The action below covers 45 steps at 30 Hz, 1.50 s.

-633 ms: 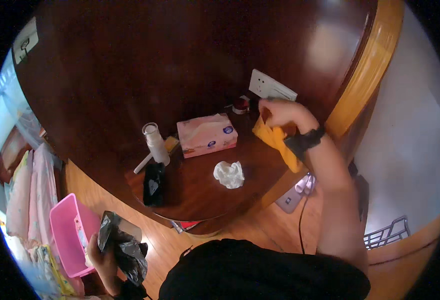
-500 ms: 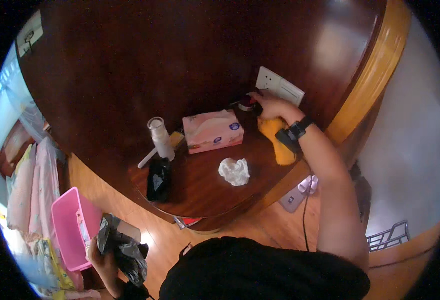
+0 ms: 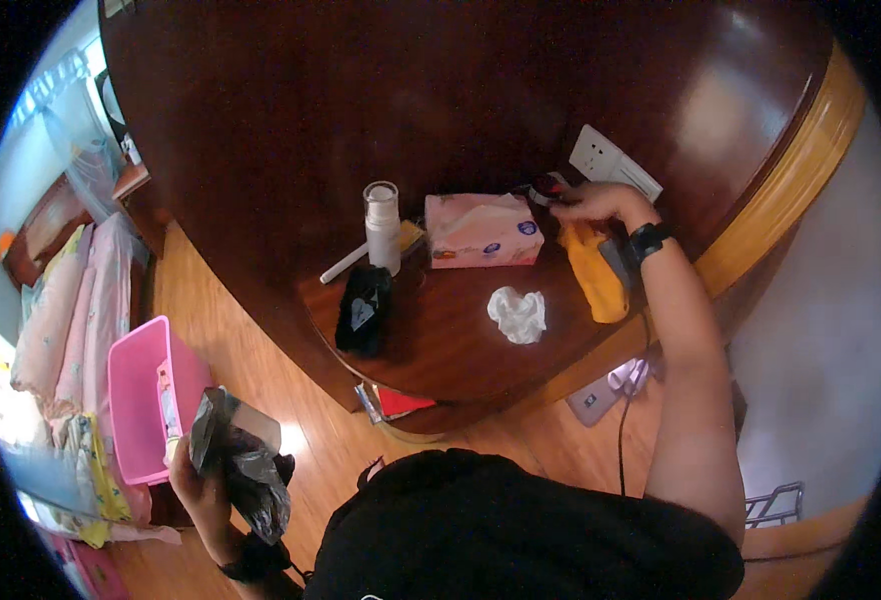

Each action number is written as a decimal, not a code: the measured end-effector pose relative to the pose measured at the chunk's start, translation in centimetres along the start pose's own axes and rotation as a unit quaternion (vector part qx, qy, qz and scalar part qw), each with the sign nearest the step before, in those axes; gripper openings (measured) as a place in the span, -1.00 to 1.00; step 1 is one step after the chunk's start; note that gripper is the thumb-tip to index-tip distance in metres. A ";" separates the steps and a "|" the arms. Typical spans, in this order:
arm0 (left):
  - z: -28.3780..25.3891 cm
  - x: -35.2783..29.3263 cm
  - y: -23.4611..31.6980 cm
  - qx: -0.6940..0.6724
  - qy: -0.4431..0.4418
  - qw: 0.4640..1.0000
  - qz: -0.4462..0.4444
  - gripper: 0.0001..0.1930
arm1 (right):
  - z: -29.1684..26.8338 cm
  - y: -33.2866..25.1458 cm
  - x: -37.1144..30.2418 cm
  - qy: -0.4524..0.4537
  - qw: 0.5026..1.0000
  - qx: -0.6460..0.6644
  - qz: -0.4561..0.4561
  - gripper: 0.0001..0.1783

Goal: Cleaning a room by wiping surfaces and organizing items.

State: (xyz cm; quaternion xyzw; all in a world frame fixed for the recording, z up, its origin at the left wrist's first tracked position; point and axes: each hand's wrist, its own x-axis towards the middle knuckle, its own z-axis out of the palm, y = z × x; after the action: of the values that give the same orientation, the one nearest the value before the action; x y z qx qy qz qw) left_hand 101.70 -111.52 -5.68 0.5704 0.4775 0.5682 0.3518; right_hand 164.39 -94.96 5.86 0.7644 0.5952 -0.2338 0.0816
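Observation:
My left hand (image 3: 201,484) grips a crumpled dark plastic bag (image 3: 253,492), with a pale boxy piece (image 3: 256,428) showing at its top. Over the back right of the dark wooden shelf (image 3: 441,345), my right hand (image 3: 606,204) reaches with fingers stretched out. Its fingertips are beside a small dark red and black item (image 3: 547,188), whose kind I cannot make out. Below that wrist lies a yellow-orange cloth-like thing (image 3: 598,278). A pink tissue box (image 3: 483,235) stands left of the hand, and a crumpled white tissue (image 3: 518,315) lies in front of it.
A white pump bottle (image 3: 383,240), a white stick (image 3: 345,263) and a black fuzzy pouch (image 3: 364,312) occupy the shelf's left. A wall socket (image 3: 611,162) is behind my right hand. A pink bin (image 3: 139,400) stands on the floor near a bed (image 3: 101,310). A cable (image 3: 622,440) hangs at the right.
The view has shifted, so the shelf sits further right. My right hand has drawn slightly forward from the small dark item. My left hand still holds the plastic bag.

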 end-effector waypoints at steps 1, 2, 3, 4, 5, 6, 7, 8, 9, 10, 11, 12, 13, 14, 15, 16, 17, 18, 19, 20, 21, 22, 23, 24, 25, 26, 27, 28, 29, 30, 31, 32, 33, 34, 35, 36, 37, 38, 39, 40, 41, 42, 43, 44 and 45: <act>0.0 0.0 0.1 0.001 0.003 1.000 -0.003 -0.75 | 0.0 -0.1 1.0 -0.003 1.000 -0.002 -0.002 -0.25; 0.3 0.4 0.1 0.002 -0.003 1.000 -0.001 -0.75 | 0.3 0.5 2.5 0.104 0.993 0.008 0.048 -0.26; 0.2 0.4 0.1 0.004 -0.006 1.000 0.002 -0.75 | 0.9 0.6 3.6 0.209 0.973 0.017 0.093 -0.26; -0.1 0.2 -0.3 0.005 -0.006 1.000 0.000 -0.75 | 1.8 0.8 4.3 0.206 0.974 0.017 0.093 -0.26; -0.4 -0.1 -1.0 0.012 0.023 1.000 -0.001 -0.74 | 2.6 0.6 4.8 0.243 0.965 -0.071 0.071 -0.28; -0.6 -0.3 -1.3 0.019 0.053 0.998 -0.002 -0.74 | 3.1 0.6 5.1 0.277 0.947 -0.157 0.048 -0.30; -1.0 -0.4 -1.2 0.021 0.055 0.998 -0.004 -0.74 | 3.2 0.8 5.2 0.275 0.947 -0.158 0.045 -0.30; -1.2 -0.4 -0.9 0.021 0.043 0.999 0.009 -0.72 | 3.0 0.8 5.0 0.295 0.944 -0.149 0.002 -0.32; -1.4 -0.4 -0.8 0.021 0.031 0.999 0.023 -0.70 | 3.0 0.8 4.9 0.314 0.938 -0.141 -0.042 -0.34; -1.8 -0.5 -0.8 0.021 0.032 0.999 0.021 -0.70 | 2.8 1.1 5.1 0.312 0.938 -0.142 -0.044 -0.34; -2.3 -0.5 -0.9 0.021 0.015 0.999 0.024 -0.68 | 2.6 1.4 5.4 0.296 0.952 -0.074 0.023 -0.40; -2.6 -0.6 -0.9 0.021 -0.003 0.999 0.026 -0.66 | 2.5 1.8 5.7 0.277 0.957 -0.007 0.089 -0.45; -2.8 -0.7 -0.9 0.021 -0.003 0.999 0.026 -0.66 | 2.4 2.1 5.9 0.278 0.956 -0.007 0.090 -0.45; -2.7 -0.9 -0.8 0.026 0.015 0.999 0.024 -0.67 | 2.3 2.4 6.3 0.274 0.956 0.003 0.107 -0.40; -2.8 -1.1 -0.9 0.031 0.033 0.999 0.022 -0.67 | 2.4 2.8 6.5 0.271 0.954 0.014 0.124 -0.35; -3.0 -1.1 -0.9 0.028 0.033 0.999 0.022 -0.67 | 2.7 3.2 6.8 0.273 0.954 0.012 0.125 -0.35; -3.3 -1.1 -0.9 0.019 0.034 0.999 0.022 -0.69 | 3.1 3.3 6.7 0.283 0.950 0.041 0.124 -0.35; -3.5 -1.2 -1.1 0.009 0.034 0.999 0.022 -0.70 | 3.2 3.4 6.5 0.293 0.946 0.070 0.122 -0.36; -3.8 -1.2 -1.3 0.005 0.035 0.999 0.022 -0.70 | 3.2 3.4 6.5 0.295 0.945 0.066 0.123 -0.36; -4.3 -1.3 -1.6 -0.007 0.041 0.999 0.017 -0.70 | 3.2 2.5 6.3 0.297 0.945 0.026 0.134 -0.41; -4.6 -1.3 -1.7 -0.019 0.047 0.999 0.011 -0.70 | 3.2 1.7 5.8 0.298 0.943 -0.014 0.146 -0.46; -4.8 -1.2 -1.6 -0.021 0.049 0.999 0.012 -0.70 | 3.2 1.3 4.9 0.299 0.943 -0.016 0.145 -0.46; -4.9 -1.2 -1.5 -0.013 0.044 0.999 0.021 -0.70 | 3.0 0.4 3.7 0.361 0.923 -0.060 0.119 -0.53; -4.8 -1.1 -1.3 -0.005 0.039 0.999 0.029 -0.69 | 2.5 -0.3 2.4 0.421 0.897 -0.103 0.092 -0.60; -4.7 -0.8 -1.1 -0.007 0.042 0.999 0.030 -0.69 | 1.8 -1.2 1.1 0.422 0.896 -0.104 0.090 -0.60; -4.2 -0.4 -1.0 -0.004 0.029 0.999 0.037 -0.68 | 1.1 -2.3 -0.5 0.459 0.885 -0.079 0.022 -0.65; -4.0 -0.1 -0.9 0.001 0.016 0.999 0.042 -0.68 | 0.7 -3.7 -1.9 0.490 0.869 -0.050 -0.046 -0.69; -3.8 -0.2 -1.0 0.005 0.017 0.999 0.041 -0.68 | 0.8 -6.3 -3.3 0.468 0.869 -0.025 -0.157 -0.73; -3.7 -0.3 -1.7 -0.014 0.047 0.998 0.048 -0.67 | 1.4 -9.4 -4.2 0.441 0.858 0.002 -0.264 -0.75; -3.5 -0.3 -2.4 -0.036 0.075 0.995 0.057 -0.67 | 2.5 -11.6 -4.8 0.365 0.855 0.061 -0.363 -0.77; -3.8 -0.4 -2.8 -0.032 0.074 0.995 0.054 -0.67 | 3.7 -14.1 -5.3 0.277 0.845 0.070 -0.452 -0.78; -4.3 -0.4 -3.1 -0.030 0.052 0.997 0.051 -0.66 | 4.7 -15.6 -6.0 0.216 0.848 0.040 -0.482 -0.77; -4.3 -0.2 -3.1 -0.028 0.027 0.998 0.049 -0.65 | 5.3 -15.6 -6.0 0.191 0.857 -0.025 -0.478 -0.78; -4.3 -0.1 -2.9 -0.027 0.023 0.998 0.050 -0.65 | 5.8 -15.3 -5.8 0.165 0.861 -0.090 -0.473 -0.79; -4.3 -0.1 -2.7 -0.008 0.020 0.999 0.046 -0.64 | 5.9 -14.4 -5.2 0.166 0.861 -0.089 -0.473 -0.79; -4.1 -0.2 -2.4 0.011 0.017 0.999 0.042 -0.64 | 5.5 -12.7 -4.6 0.220 0.850 -0.119 -0.464 -0.79; -4.0 -0.1 -2.0 0.012 0.018 0.999 0.043 -0.64 | 5.2 -11.5 -4.4 0.272 0.836 -0.150 -0.453 -0.79; -3.7 0.0 -1.5 0.021 0.017 0.999 0.038 -0.65 | 4.5 -11.1 -5.1 0.271 0.835 -0.150 -0.455 -0.79; -3.7 0.0 -1.1 0.031 0.017 0.999 0.034 -0.66 | 3.6 -11.2 -6.6 0.242 0.879 -0.146 -0.384 -0.79; -3.8 -0.2 -1.1 0.034 0.020 0.999 0.034 -0.66 | 3.0 -11.3 -7.3 0.212 0.916 -0.141 -0.310 -0.78; -3.9 -0.3 -1.0 0.010 0.021 0.999 0.022 -0.68 | 2.7 -11.4 -7.1 0.267 0.903 -0.118 -0.315 -0.77; -4.0 -0.5 -0.9 -0.014 0.023 1.000 0.011 -0.71 | 2.4 -11.9 -7.1 0.268 0.903 -0.116 -0.314 -0.77; -3.8 -0.5 -1.0 -0.011 0.021 1.000 0.012 -0.71 | 2.1 -12.8 -7.1 0.273 0.898 -0.067 -0.338 -0.77; -3.8 -0.7 -1.2 -0.006 0.037 0.999 0.018 -0.74 | 2.2 -14.2 -7.2 0.277 0.890 -0.018 -0.362 -0.78; -3.6 -0.7 -1.3 -0.001 0.050 0.998 0.026 -0.77 | 2.5 -15.1 -6.8 0.232 0.881 -0.006 -0.411 -0.77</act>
State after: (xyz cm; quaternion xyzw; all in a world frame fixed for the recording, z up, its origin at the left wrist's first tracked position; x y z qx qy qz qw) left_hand 98.03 -112.27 -6.74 0.5534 0.4785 0.6055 0.3132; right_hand 148.22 -97.71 9.05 0.4830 0.8592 -0.0586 -0.1583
